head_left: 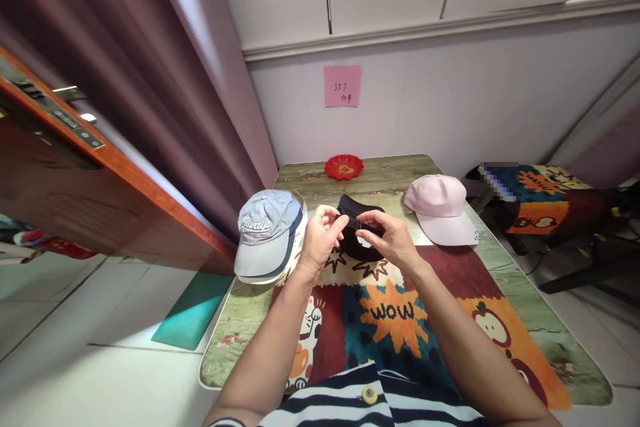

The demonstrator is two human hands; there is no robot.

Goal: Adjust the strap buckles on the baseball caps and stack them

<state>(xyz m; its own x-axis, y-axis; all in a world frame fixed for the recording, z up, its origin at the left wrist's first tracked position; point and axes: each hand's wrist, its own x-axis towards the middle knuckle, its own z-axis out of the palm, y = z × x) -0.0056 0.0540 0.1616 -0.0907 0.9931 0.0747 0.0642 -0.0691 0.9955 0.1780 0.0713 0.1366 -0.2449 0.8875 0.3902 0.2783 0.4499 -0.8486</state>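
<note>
A black cap (367, 252) is at the middle of the table, its back strap raised between my hands. My left hand (324, 233) pinches the left end of the strap between thumb and fingers. On the other side, my right hand (387, 235) pinches the strap near a small buckle. Part of the cap is hidden behind my fingers. To the left lies a stack of caps with a light blue-grey cap (267, 223) on top. A pale pink cap (440, 207) rests at the right, brim toward me.
A red scalloped dish (344, 167) stands near the table's back edge. A colourful patterned mat (395, 313) covers the near part of the wood-look table (565, 347). An orange-brown door (165, 200) stands left, and a pink note (343, 87) hangs on the wall.
</note>
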